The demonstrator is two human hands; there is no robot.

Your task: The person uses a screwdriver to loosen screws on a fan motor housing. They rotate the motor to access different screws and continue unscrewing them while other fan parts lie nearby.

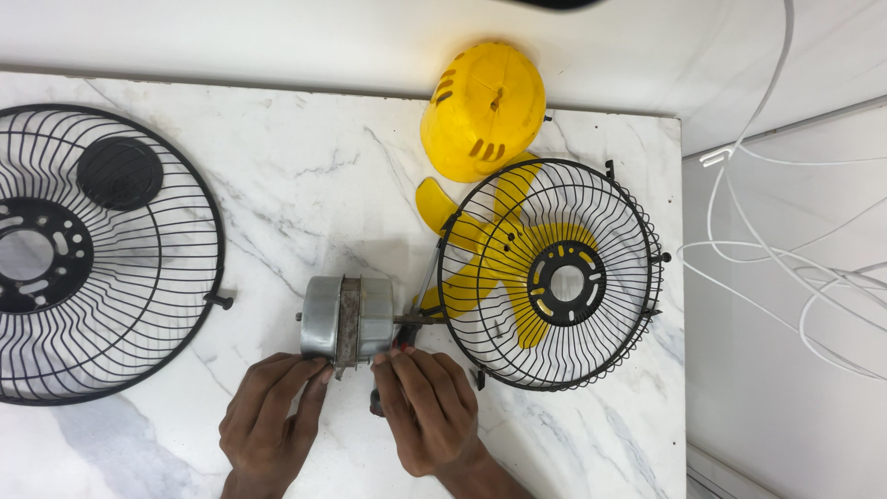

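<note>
Both hands sit low in my view, working on a grey metal fan motor point(348, 318) that lies on its side near the middle of the white marble table point(305, 176). My left hand point(268, 416) is curled against the motor's near left end, fingertips pressing its casing. My right hand point(427, 407) is closed around a dark tool handle point(375, 404), fingertips bunched at the motor's right end; most of the handle is hidden under my palm, so I cannot tell what kind of tool it is. From the motor's right end a thin shaft point(420, 318) pokes out toward the small black wire grille point(552, 274), which lies flat just beside it. Under that grille I see the yellow fan blades point(480, 268), one blade tip sticking out at the upper left. Behind the grille, near the table's far edge, rests a yellow domed plastic cover point(482, 109). Well apart on the left lies a larger black grille point(102, 254) with a round black cap point(119, 173) resting on it. White cables point(785, 268) loop on the surface beyond the table's right edge.
</note>
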